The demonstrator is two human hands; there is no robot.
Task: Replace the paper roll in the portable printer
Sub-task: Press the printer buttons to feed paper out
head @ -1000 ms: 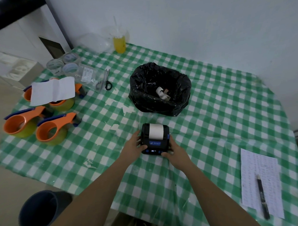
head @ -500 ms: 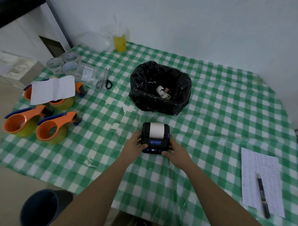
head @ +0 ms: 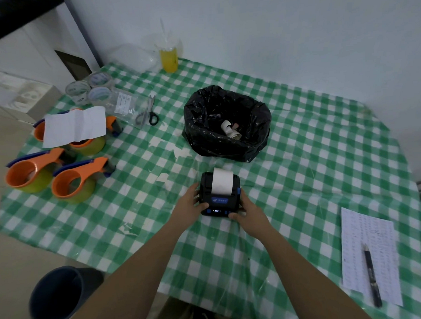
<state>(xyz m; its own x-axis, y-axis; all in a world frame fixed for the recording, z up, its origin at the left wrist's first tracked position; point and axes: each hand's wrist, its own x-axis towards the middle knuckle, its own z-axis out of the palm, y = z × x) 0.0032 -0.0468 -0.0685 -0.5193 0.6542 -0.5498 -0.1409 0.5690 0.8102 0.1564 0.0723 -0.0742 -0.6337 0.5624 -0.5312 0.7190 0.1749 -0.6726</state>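
A small black portable printer (head: 220, 205) with blue buttons and a lit display sits on the green checked tablecloth (head: 300, 170) near its middle. A strip of white paper (head: 222, 181) lies over the printer's top, coming out of its slot. My left hand (head: 188, 206) grips the printer's left side. My right hand (head: 248, 213) holds its right side and front corner. Behind the printer stands a bin lined with a black bag (head: 227, 125); a used white paper roll (head: 230, 128) lies inside it.
Several orange tape dispensers (head: 73, 180) and a white sheet (head: 74, 126) sit at the left. Scissors (head: 148, 112), tape rolls (head: 89, 88) and a yellow drink cup (head: 169, 56) stand at the back. A printed sheet with a pen (head: 371, 273) lies at the right. A dark bucket (head: 55, 294) stands on the floor.
Both hands stay on the printer's sides. The paper strip on top looks slightly longer than before. The view has shifted a little.
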